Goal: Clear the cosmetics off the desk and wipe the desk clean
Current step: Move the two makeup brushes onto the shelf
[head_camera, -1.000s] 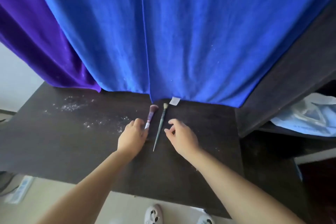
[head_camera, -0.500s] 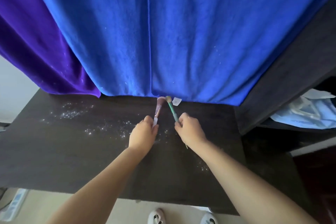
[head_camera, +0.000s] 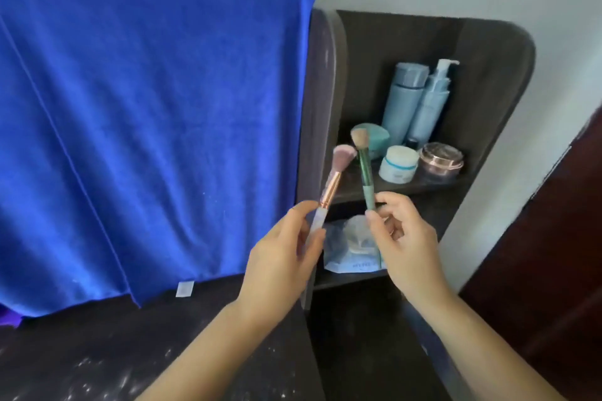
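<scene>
My left hand [head_camera: 286,257] pinches the clear handle of a pink makeup brush [head_camera: 335,177] with a rose-gold ferrule, bristles up. My right hand [head_camera: 399,241] pinches a green-handled brush [head_camera: 363,161], also upright. Both brushes are raised in front of the dark side shelf [head_camera: 407,187], close together. The dark desk [head_camera: 114,352] lies below at the left, dusted with white powder specks [head_camera: 97,381].
A blue towel [head_camera: 146,107] hangs behind the desk. The upper shelf holds two pale blue bottles [head_camera: 413,98], a teal object [head_camera: 374,140], a white jar [head_camera: 399,163] and a pink jar [head_camera: 441,163]. A light blue packet [head_camera: 351,249] lies on the lower shelf. A dark door [head_camera: 553,254] stands right.
Both hands lifted the brushes off the desk and carried them up and right to the shelf. The view swung right from the desk to the shelf.
</scene>
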The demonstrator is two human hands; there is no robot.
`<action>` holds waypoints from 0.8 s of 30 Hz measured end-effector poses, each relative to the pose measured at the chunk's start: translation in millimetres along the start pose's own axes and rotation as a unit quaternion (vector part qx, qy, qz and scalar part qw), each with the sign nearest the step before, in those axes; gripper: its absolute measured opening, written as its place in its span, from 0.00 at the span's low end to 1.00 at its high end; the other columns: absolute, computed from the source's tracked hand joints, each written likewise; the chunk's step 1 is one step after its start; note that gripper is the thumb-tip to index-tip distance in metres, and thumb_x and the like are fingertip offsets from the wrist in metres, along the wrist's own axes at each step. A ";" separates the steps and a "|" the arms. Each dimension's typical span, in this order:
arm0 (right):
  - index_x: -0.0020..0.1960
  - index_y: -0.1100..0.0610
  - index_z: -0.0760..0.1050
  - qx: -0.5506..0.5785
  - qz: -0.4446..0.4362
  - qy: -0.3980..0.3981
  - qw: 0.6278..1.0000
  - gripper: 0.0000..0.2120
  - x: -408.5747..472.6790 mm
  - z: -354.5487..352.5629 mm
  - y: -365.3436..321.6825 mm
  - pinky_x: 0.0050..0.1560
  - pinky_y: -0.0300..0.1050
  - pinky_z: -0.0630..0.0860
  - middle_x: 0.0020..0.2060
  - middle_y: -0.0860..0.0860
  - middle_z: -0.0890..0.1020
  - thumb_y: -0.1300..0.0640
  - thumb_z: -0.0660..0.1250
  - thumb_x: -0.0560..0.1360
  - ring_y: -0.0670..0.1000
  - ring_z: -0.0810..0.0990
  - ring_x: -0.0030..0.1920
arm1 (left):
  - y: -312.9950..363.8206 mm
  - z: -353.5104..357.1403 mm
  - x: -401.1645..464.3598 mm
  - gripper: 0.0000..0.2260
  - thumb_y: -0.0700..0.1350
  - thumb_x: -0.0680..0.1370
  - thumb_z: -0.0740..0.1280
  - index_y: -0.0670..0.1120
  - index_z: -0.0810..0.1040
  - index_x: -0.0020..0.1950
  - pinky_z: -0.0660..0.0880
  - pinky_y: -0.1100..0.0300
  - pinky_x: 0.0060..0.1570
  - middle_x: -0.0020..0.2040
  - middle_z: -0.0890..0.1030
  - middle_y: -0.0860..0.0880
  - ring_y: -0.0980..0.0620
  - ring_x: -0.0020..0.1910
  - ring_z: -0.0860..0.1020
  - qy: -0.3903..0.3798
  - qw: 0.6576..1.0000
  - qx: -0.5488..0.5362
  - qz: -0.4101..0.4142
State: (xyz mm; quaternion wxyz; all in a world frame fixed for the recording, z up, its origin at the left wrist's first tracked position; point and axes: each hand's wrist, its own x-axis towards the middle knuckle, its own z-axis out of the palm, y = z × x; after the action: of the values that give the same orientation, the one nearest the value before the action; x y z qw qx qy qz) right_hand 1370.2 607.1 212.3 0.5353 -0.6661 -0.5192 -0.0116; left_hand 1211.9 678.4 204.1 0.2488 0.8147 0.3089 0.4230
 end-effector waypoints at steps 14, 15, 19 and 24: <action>0.57 0.60 0.70 -0.224 -0.019 -0.203 0.953 0.13 106.6 6.4 25.5 0.43 0.48 0.72 0.48 0.60 0.79 0.55 0.61 0.76 0.61 0.78 0.49 | 58.4 65.5 72.0 0.11 0.38 0.76 0.59 0.45 0.71 0.57 0.55 0.61 0.22 0.39 0.71 0.49 0.49 0.32 0.67 -0.050 0.867 0.478 -0.132; 0.56 0.61 0.70 -0.234 -0.023 -0.209 0.949 0.12 110.8 8.6 25.4 0.43 0.48 0.72 0.49 0.61 0.79 0.56 0.61 0.76 0.62 0.77 0.50 | 60.7 66.6 73.8 0.11 0.36 0.75 0.59 0.44 0.71 0.56 0.56 0.61 0.23 0.40 0.73 0.48 0.49 0.33 0.67 -0.057 0.862 0.485 -0.135; 0.55 0.62 0.70 -0.255 -0.035 -0.227 0.939 0.12 116.8 12.5 28.3 0.45 0.50 0.72 0.52 0.62 0.78 0.56 0.63 0.76 0.63 0.76 0.53 | 67.7 70.6 81.5 0.09 0.33 0.74 0.59 0.42 0.72 0.52 0.58 0.61 0.24 0.39 0.74 0.47 0.49 0.34 0.68 -0.079 0.854 0.493 -0.146; 0.59 0.60 0.71 -0.183 -0.065 -0.191 0.962 0.14 108.3 -12.1 30.8 0.45 0.46 0.70 0.46 0.59 0.80 0.54 0.63 0.76 0.58 0.78 0.49 | 69.3 75.8 84.4 0.09 0.46 0.79 0.60 0.42 0.73 0.55 0.58 0.60 0.24 0.48 0.79 0.47 0.45 0.43 0.79 -0.046 0.865 0.480 -0.138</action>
State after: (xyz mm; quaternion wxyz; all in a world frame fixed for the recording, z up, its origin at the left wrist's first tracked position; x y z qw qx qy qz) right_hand 1448.3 675.4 257.8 0.2933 -0.7074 -0.6429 -0.0139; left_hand 1334.2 680.2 256.1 -0.1033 0.8013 0.5710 0.1455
